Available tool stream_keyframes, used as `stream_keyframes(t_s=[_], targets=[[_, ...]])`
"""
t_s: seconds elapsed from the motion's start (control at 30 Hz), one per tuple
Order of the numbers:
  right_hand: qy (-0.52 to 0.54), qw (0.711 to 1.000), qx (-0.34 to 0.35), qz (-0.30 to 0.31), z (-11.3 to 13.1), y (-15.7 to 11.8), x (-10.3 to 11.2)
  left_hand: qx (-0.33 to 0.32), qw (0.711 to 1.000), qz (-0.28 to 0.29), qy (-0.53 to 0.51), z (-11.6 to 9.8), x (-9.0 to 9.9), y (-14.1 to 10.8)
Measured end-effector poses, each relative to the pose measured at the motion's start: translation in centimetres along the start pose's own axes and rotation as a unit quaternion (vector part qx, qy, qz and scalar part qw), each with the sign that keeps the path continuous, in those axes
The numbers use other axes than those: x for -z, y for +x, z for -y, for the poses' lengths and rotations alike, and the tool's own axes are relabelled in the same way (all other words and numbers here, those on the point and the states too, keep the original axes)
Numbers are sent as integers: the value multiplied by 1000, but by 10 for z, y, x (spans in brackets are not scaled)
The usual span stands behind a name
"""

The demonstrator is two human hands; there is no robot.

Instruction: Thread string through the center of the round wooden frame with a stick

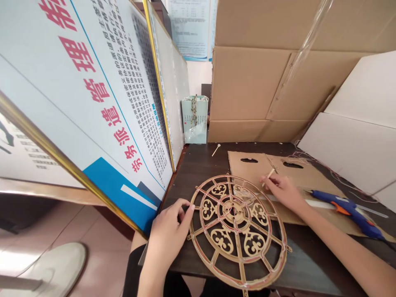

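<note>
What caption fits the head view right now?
Left hand on a cardboard wheel's rim, right hand holding a small stick near a blue glue gun.

A round, tan cardboard wheel with scrolled openwork panels lay flat. The left hand curved just beside its rim; the right hand, above its upper right edge, pinched a thin pale stick.

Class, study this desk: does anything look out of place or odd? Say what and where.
Fine whitish threads, probably glue strings, straggle across the right of the desk by the blue glue gun, like stray mess. Also, the large framed sign leans steeply beside the desk's left edge instead of standing upright.
</note>
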State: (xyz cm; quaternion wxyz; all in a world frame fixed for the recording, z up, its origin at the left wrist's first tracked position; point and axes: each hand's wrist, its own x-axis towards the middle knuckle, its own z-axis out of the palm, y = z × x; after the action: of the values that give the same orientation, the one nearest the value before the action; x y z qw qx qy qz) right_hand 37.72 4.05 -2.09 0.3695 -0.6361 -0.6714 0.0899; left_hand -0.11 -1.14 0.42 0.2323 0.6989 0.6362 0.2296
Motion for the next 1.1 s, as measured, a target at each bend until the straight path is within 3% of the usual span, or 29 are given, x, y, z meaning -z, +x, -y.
stream_keyframes(t_s=[0.57, 0.73, 0.8, 0.87, 0.9, 1.0, 1.1], targets=[[-37, 998, 6, 49, -19, 1, -5, -5, 999, -2, 32, 3, -3, 7], [-37, 998, 7, 53, -19, 1, -6, -16, 999, -30, 27, 6, -6, 7], [-37, 998, 10, 53, -19, 1, -6, -68, 991, -114, 23, 4, -7, 2], [-38, 998, 11, 52, -19, 1, -5, -176, 962, -209, 11, -4, -8, -5], [-39, 998, 10, 52, -19, 1, -5, -238, 945, -225, 0, -10, -9, -9], [-43, 997, 8, 56, -18, 2, -4, -350, 926, -132, -43, -29, -13, -21], [-47, 997, 11, 64, -15, 2, -4, -366, 928, -46, -42, -44, -23, -26]])
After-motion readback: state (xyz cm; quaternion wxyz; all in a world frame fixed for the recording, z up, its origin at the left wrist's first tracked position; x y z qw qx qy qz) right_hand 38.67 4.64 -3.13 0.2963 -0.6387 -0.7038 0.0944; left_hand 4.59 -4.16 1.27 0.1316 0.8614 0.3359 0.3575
